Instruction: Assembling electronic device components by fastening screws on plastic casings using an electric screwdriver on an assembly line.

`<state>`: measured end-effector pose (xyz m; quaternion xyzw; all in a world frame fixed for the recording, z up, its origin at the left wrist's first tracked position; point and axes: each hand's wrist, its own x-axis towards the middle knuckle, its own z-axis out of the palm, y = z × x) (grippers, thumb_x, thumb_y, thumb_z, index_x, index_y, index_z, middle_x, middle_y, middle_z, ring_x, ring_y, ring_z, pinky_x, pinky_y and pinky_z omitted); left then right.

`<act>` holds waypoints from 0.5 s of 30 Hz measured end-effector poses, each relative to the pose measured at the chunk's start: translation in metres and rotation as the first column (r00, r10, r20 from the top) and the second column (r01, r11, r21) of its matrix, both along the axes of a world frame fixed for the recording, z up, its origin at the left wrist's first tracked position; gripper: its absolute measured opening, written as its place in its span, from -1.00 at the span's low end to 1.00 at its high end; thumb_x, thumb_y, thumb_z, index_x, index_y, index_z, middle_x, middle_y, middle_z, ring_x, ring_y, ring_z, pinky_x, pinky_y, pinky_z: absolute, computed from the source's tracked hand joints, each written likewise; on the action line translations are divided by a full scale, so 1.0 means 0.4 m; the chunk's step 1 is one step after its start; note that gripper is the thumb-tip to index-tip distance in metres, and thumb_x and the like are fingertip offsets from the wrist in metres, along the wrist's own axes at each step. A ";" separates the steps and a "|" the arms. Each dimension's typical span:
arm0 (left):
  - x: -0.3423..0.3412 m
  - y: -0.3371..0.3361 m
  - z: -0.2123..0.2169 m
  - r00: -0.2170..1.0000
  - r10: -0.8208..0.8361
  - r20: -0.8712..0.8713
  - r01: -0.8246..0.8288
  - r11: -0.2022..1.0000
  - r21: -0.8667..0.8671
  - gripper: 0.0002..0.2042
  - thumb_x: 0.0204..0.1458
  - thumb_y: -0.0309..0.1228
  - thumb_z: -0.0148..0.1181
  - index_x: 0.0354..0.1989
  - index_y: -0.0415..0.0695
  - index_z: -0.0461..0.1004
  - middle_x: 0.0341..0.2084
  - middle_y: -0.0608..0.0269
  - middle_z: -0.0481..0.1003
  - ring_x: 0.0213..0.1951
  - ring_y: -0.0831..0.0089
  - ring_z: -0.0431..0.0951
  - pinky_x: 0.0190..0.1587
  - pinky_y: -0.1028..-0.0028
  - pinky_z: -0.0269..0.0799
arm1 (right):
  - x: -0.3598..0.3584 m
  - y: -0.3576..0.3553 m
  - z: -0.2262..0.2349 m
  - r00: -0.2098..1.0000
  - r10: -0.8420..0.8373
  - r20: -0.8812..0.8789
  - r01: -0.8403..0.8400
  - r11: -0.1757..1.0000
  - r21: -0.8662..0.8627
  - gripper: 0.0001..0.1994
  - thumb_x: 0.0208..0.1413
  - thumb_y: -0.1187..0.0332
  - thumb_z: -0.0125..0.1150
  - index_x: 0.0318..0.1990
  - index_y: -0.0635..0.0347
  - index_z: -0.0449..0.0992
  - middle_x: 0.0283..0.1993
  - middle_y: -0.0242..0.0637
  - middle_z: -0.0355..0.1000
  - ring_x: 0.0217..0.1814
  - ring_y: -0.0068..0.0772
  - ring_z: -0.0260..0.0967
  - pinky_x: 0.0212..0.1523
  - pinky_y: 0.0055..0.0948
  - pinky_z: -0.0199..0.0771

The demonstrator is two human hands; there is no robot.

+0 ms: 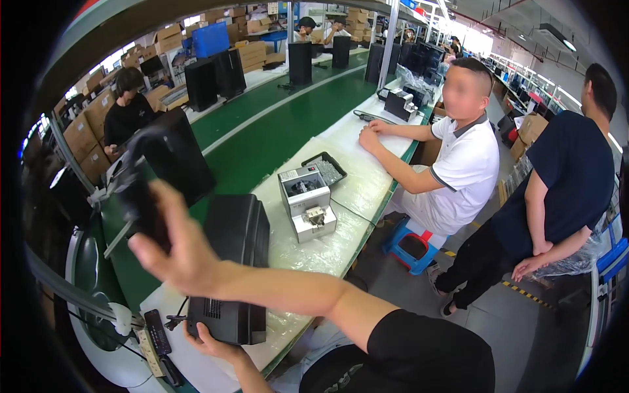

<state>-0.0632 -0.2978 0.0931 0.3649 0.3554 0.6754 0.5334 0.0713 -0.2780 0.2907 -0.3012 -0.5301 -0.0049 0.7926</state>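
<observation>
A black speaker cabinet (237, 236) lies on the plastic-covered bench in front of me. My left hand (216, 342) grips its near end, fingers along the lower left corner. My right hand (180, 245) is raised over the cabinet's left side, the arm stretched across my view. Its fingers are closed round a dark handheld tool (139, 200), smeared by motion, with a thin pale shaft low on its left; its exact kind cannot be made out. Right of the cabinet stands a grey screw feeder (306, 203), with a black tray (325, 168) of small shiny parts behind it.
A green conveyor (275, 111) carries several upright black speakers (300, 63). A black remote (156, 331) and a power strip (147, 354) lie at the near left. A seated co-worker in white (458, 150) rests both arms on the bench; another person (557, 170) stands behind.
</observation>
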 end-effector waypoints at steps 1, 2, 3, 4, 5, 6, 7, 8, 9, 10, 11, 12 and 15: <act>-0.004 -0.004 0.002 0.998 0.047 -0.040 -0.047 0.999 0.008 -0.63 0.10 -0.37 0.03 0.06 -0.25 0.29 -0.10 0.01 0.39 -0.14 0.23 0.44 -0.09 0.38 0.43 | 0.046 -0.063 0.001 0.981 0.140 -0.136 -0.154 0.983 -0.098 -0.35 0.09 0.40 0.12 0.27 0.22 -0.09 -0.06 -0.20 0.36 -0.37 -0.57 0.34 -0.34 -0.53 0.43; -0.002 -0.005 0.007 0.993 0.092 -0.078 -0.091 0.996 0.020 -0.64 0.10 -0.37 0.03 0.06 -0.25 0.30 -0.11 0.01 0.39 -0.15 0.22 0.45 -0.09 0.37 0.43 | 0.105 -0.098 -0.024 0.977 0.132 -0.168 -0.147 0.986 -0.079 -0.41 0.12 0.42 0.08 0.24 0.20 -0.06 -0.07 -0.19 0.37 -0.46 -0.65 0.29 -0.47 -0.58 0.41; 0.009 -0.015 0.022 0.995 0.075 -0.068 -0.075 0.997 0.003 -0.65 0.10 -0.37 0.02 0.05 -0.25 0.31 -0.09 -0.01 0.39 -0.14 0.22 0.45 -0.09 0.37 0.43 | 0.171 -0.160 -0.040 0.976 0.099 -0.192 -0.121 0.987 -0.108 -0.47 0.14 0.41 0.05 0.21 0.20 -0.04 -0.09 -0.14 0.38 -0.48 -0.62 0.32 -0.48 -0.57 0.44; 0.012 -0.011 0.018 0.995 0.065 -0.074 -0.066 0.998 -0.002 -0.65 0.10 -0.37 0.02 0.05 -0.25 0.31 -0.09 -0.01 0.39 -0.14 0.22 0.45 -0.09 0.37 0.43 | 0.222 -0.206 -0.075 0.977 -0.003 -0.212 -0.011 0.998 -0.064 -0.49 0.16 0.39 0.03 0.19 0.21 -0.04 -0.11 -0.10 0.37 -0.49 -0.60 0.33 -0.49 -0.56 0.46; 0.004 -0.008 0.005 0.991 0.091 -0.094 -0.090 0.996 0.015 -0.61 0.09 -0.36 0.01 0.07 -0.27 0.28 -0.08 -0.04 0.37 -0.13 0.20 0.44 -0.09 0.36 0.43 | 0.283 -0.242 -0.124 0.975 -0.150 -0.163 0.141 0.988 -0.067 -0.50 0.17 0.39 0.01 0.19 0.23 -0.05 -0.12 -0.08 0.36 -0.49 -0.58 0.34 -0.49 -0.54 0.47; 0.004 -0.006 0.000 0.987 0.117 -0.113 -0.114 0.993 0.031 -0.58 0.09 -0.34 -0.01 0.10 -0.28 0.25 -0.06 -0.06 0.35 -0.12 0.18 0.44 -0.10 0.34 0.44 | 0.341 -0.274 -0.174 0.946 -0.293 -0.135 0.283 0.955 -0.091 -0.51 0.17 0.41 0.01 0.18 0.24 -0.05 -0.13 -0.10 0.35 -0.49 -0.56 0.35 -0.49 -0.54 0.46; 0.007 -0.016 0.017 0.985 0.103 -0.135 -0.101 0.995 0.019 -0.56 0.10 -0.30 -0.03 0.11 -0.29 0.23 -0.06 -0.07 0.35 -0.12 0.16 0.44 -0.12 0.33 0.45 | 0.383 -0.304 -0.218 0.921 -0.342 -0.188 0.319 0.937 -0.142 -0.51 0.17 0.43 0.01 0.18 0.25 -0.04 -0.13 -0.11 0.34 -0.48 -0.57 0.35 -0.48 -0.56 0.45; 0.003 -0.010 0.013 0.975 0.138 -0.174 -0.134 0.990 0.034 -0.55 0.10 -0.30 -0.04 0.12 -0.29 0.22 -0.06 -0.09 0.35 -0.12 0.15 0.45 -0.13 0.32 0.46 | 0.422 -0.331 -0.246 0.882 -0.426 -0.201 0.389 0.900 -0.197 -0.51 0.16 0.45 0.01 0.18 0.26 -0.04 -0.14 -0.13 0.35 -0.48 -0.58 0.34 -0.48 -0.59 0.42; 0.002 -0.009 0.013 0.980 0.124 -0.159 -0.119 0.992 0.040 -0.55 0.10 -0.29 -0.04 0.13 -0.30 0.21 -0.05 -0.10 0.35 -0.12 0.14 0.45 -0.11 0.31 0.45 | 0.477 -0.351 -0.301 0.831 -0.545 -0.114 0.502 0.822 -0.268 -0.50 0.15 0.46 0.01 0.19 0.26 -0.05 -0.15 -0.15 0.36 -0.49 -0.59 0.34 -0.48 -0.60 0.41; 0.001 -0.011 0.013 0.982 0.114 -0.149 -0.109 0.993 0.043 -0.54 0.10 -0.29 -0.04 0.13 -0.30 0.21 -0.04 -0.11 0.34 -0.11 0.14 0.45 -0.09 0.30 0.45 | 0.514 -0.366 -0.333 0.793 -0.600 -0.107 0.551 0.781 -0.295 -0.49 0.15 0.47 0.00 0.19 0.26 -0.06 -0.15 -0.15 0.36 -0.50 -0.58 0.35 -0.48 -0.59 0.41; -0.002 -0.007 0.003 0.977 0.132 -0.169 -0.127 0.991 0.039 -0.54 0.11 -0.28 -0.05 0.14 -0.30 0.21 -0.02 -0.11 0.34 -0.10 0.14 0.44 -0.06 0.30 0.42 | 0.532 -0.380 -0.344 0.769 -0.625 -0.134 0.564 0.762 -0.316 -0.49 0.14 0.49 -0.01 0.20 0.26 -0.06 -0.16 -0.13 0.36 -0.51 -0.56 0.35 -0.49 -0.57 0.41; -0.009 -0.006 -0.002 0.968 0.153 -0.200 -0.149 0.988 0.037 -0.53 0.12 -0.28 -0.05 0.15 -0.30 0.20 -0.01 -0.11 0.33 -0.08 0.15 0.43 -0.03 0.30 0.39 | 0.548 -0.392 -0.345 0.743 -0.661 -0.107 0.619 0.739 -0.267 -0.50 0.14 0.47 -0.03 0.19 0.27 -0.07 -0.15 -0.10 0.36 -0.53 -0.53 0.35 -0.50 -0.55 0.41; -0.002 -0.015 0.005 0.969 0.094 -0.230 -0.092 0.996 0.020 -0.55 0.14 -0.26 -0.08 0.15 -0.26 0.19 -0.02 -0.04 0.34 -0.04 0.20 0.39 0.05 0.31 0.31 | 0.573 -0.397 -0.304 0.688 -0.726 -0.018 0.716 0.682 -0.149 -0.56 0.16 0.40 -0.04 0.12 0.32 -0.03 -0.09 0.00 0.33 -0.55 -0.44 0.38 -0.53 -0.53 0.39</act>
